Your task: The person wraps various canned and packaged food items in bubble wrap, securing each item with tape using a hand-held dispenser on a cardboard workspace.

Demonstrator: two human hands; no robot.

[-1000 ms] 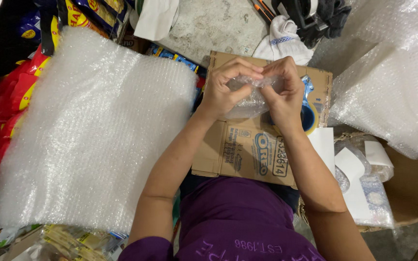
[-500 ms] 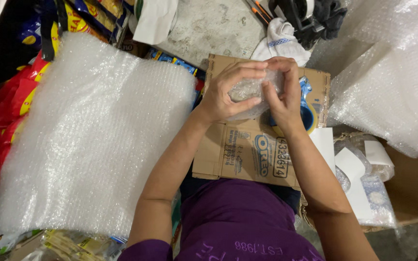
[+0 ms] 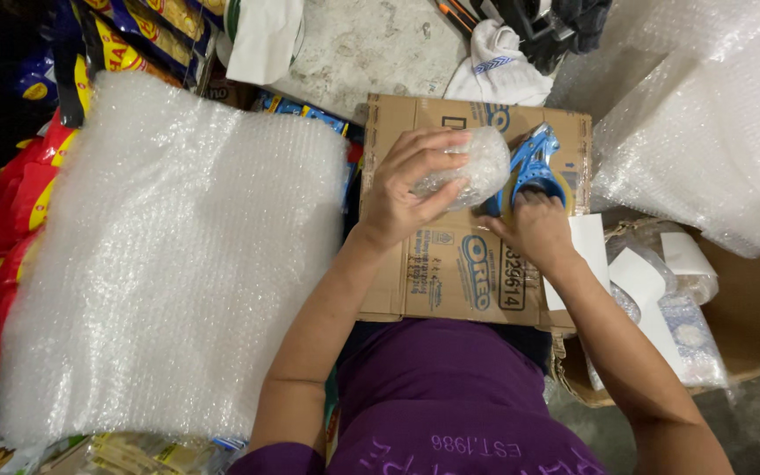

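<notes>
My left hand [image 3: 411,189] grips a small object wrapped in bubble wrap [image 3: 475,167], held just above a flattened brown cardboard box [image 3: 450,273] on my lap. My right hand [image 3: 534,227] has let go of the bundle and rests lower on the box, fingers on a blue tape dispenser [image 3: 534,167] that lies by the box's far right corner. What is inside the wrapping is hidden.
A big stack of bubble wrap sheets [image 3: 178,255] lies to the left, more bubble wrap [image 3: 714,149] at the right. An open carton with wrapped items and white slips [image 3: 661,308] sits at my right. Colourful snack packets [image 3: 19,193] crowd the far left. A white cloth [image 3: 499,70] lies beyond the box.
Both hands were pressed around the bundle before. Now only the left hand holds it, and the right hand has dropped down to the blue tape dispenser.
</notes>
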